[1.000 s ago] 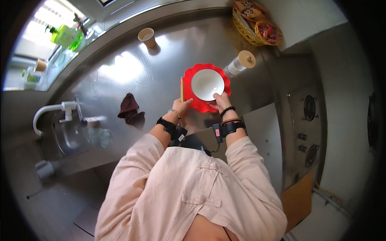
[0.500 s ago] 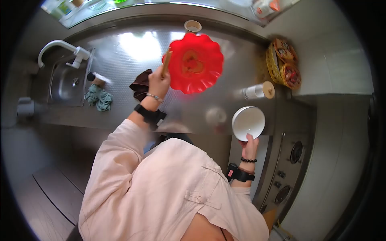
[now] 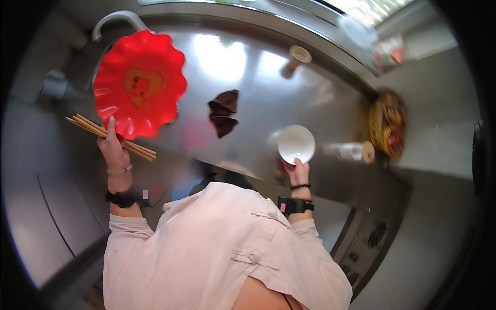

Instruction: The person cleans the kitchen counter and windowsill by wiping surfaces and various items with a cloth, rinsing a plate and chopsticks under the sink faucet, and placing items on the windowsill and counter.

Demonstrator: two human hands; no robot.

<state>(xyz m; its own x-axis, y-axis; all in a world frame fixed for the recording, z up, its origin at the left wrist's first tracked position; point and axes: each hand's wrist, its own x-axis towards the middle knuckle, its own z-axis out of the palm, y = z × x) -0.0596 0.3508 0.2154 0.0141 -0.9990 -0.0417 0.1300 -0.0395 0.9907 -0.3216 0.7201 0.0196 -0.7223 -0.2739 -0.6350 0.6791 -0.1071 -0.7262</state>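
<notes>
My left hand (image 3: 112,147) is closed on the rim of a red scalloped plate (image 3: 168,72) and on several wooden chopsticks (image 3: 139,151). The plate, with a heart-shaped print at its centre, is held up at the left and hides most of the sink. In my right hand (image 3: 298,173) is a white bowl (image 3: 297,144), gripped at its near rim with the thumb inside; no contents show in it. Between the two hands a crumpled dark brown cloth (image 3: 223,111) lies on the steel counter.
The steel counter (image 3: 258,98) holds a small pale cup (image 3: 299,54) at the back and a glass jar with a wooden lid (image 3: 356,152) at the right. Beyond the jar stands a yellow basket (image 3: 380,124) with packets. A white faucet (image 3: 119,15) rises behind the plate; a stove (image 3: 361,237) is at the lower right.
My left hand has carried the red plate and chopsticks leftward, from mid-counter to over the sink side. My right hand still holds the white bowl. The camera view has turned.
</notes>
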